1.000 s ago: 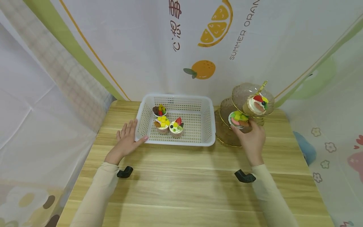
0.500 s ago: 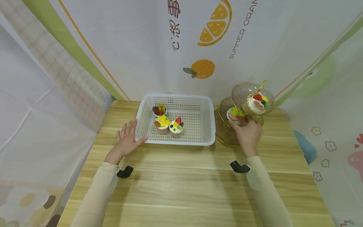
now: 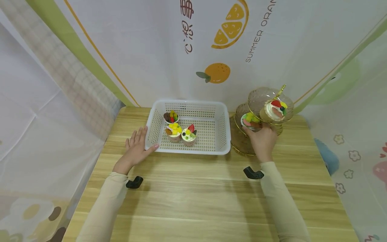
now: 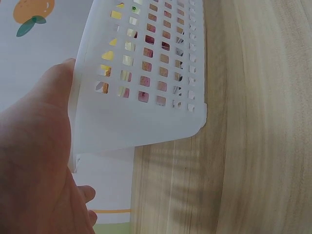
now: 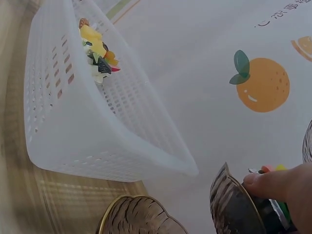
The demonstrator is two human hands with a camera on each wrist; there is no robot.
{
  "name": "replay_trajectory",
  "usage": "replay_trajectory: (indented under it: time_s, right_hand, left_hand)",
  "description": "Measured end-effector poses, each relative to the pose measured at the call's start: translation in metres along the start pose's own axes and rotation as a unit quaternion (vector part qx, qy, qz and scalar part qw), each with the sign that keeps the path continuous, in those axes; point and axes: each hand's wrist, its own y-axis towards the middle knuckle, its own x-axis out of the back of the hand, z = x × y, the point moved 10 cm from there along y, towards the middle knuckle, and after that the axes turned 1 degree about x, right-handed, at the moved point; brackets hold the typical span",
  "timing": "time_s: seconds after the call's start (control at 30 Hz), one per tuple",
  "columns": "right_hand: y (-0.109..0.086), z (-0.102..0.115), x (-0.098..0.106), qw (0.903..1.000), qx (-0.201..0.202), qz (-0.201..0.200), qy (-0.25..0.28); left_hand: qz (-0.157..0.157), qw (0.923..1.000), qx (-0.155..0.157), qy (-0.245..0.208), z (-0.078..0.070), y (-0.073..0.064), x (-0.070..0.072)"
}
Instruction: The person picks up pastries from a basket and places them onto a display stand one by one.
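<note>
My right hand [image 3: 263,143] holds a fruit-topped cupcake [image 3: 249,120] at the middle tier of a clear, gold-rimmed tiered stand [image 3: 240,143]. In the right wrist view the thumb [image 5: 273,185] lies over the cupcake, just inside the rim of a ribbed plate [image 5: 231,204]; the other fingers are out of sight there. On the top tier another fruit cupcake [image 3: 273,111] lies tilted. My left hand [image 3: 136,149] rests on the left front corner of a white plastic basket [image 3: 193,152], fingers spread and thumb over the rim.
Three cupcakes sit in the basket's left half: a chocolate one [image 3: 171,117], one with yellow cubes [image 3: 173,130] and one with a strawberry [image 3: 188,135]. The stand's gold handle [image 3: 280,91] rises at the back right. A printed curtain [image 3: 151,50] hangs behind the wooden table [image 3: 193,201].
My right hand has moved slightly left and away from me, bringing the cupcake further in over the middle tier. The left hand stays at the basket.
</note>
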Motion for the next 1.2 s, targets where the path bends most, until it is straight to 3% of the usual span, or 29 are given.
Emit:
replay_trajectory:
  time_s: [0.8, 1.2]
  right_hand:
    - [-0.0071, -0.0019, -0.0008, 0.9989, -0.036, -0.003, -0.03]
    - [-0.0091, -0.0081, -0.0044, 0.9994, -0.029, -0.006, -0.018]
  left_hand:
    - [-0.005, 1.0, -0.002, 0.001, -0.0003, 0.0006, 0.0006]
    - [-0.007, 1.0, -0.002, 0.0, 0.0, 0.0008, 0.001]
